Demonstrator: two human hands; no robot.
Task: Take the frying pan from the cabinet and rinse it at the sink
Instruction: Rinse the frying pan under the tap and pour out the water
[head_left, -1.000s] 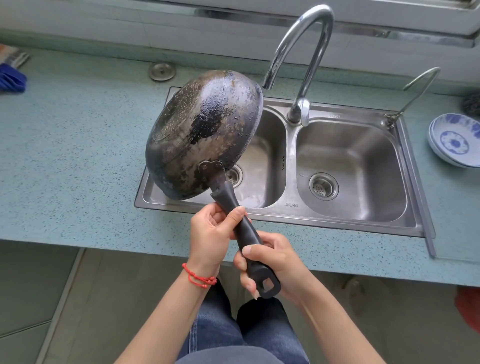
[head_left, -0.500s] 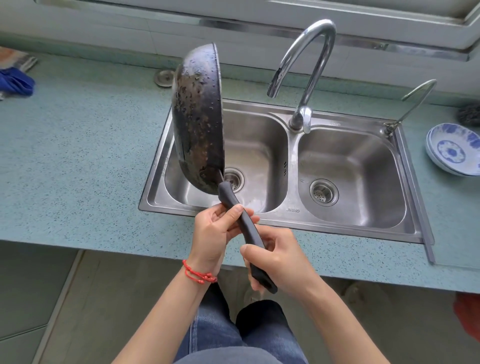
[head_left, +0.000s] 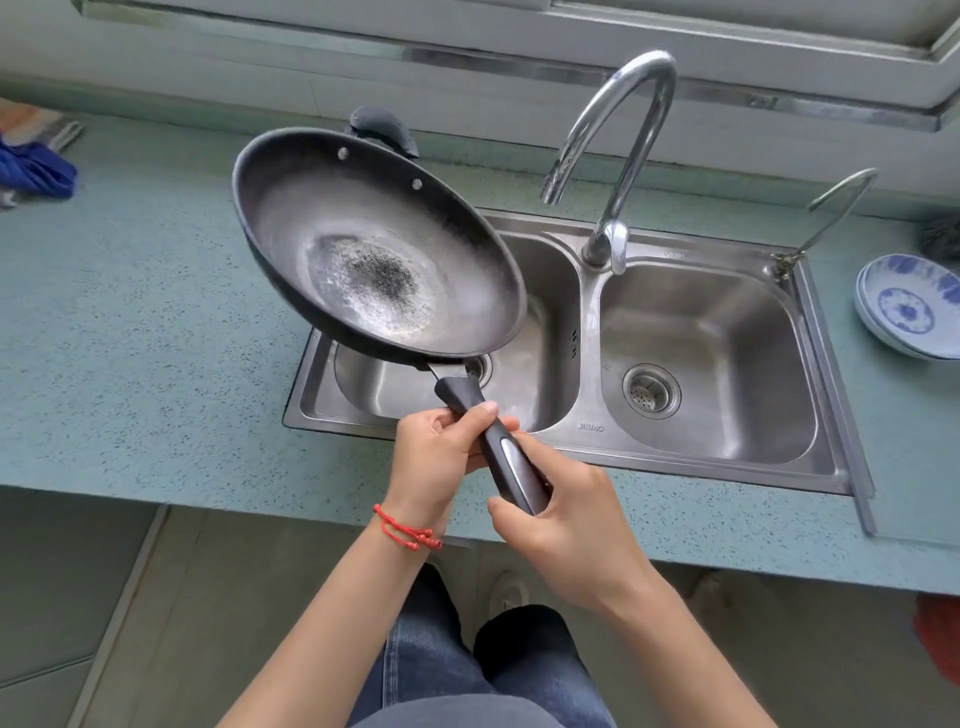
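A dark frying pan (head_left: 374, 249) is held in the air over the left basin of the steel double sink (head_left: 717, 452), its worn inside now facing up toward me. Its long dark handle runs down to the right. My left hand (head_left: 436, 457), with a red cord at the wrist, grips the handle near the pan. Lower down, my right hand (head_left: 561, 514) grips the handle's end. The curved chrome tap (head_left: 618, 156) stands behind the divider; no water runs from it.
A speckled blue-green counter (head_left: 135, 322) surrounds the sink. Blue-and-white bowls (head_left: 909, 306) are stacked at the far right. A blue cloth (head_left: 31, 171) lies at the far left. A thin second spout (head_left: 831, 208) rises at the sink's back right corner.
The pan has been rolled by its handle: first its blackened underside faced me, then it stood on edge, and now its inside faces up. Both hands kept hold of the handle.
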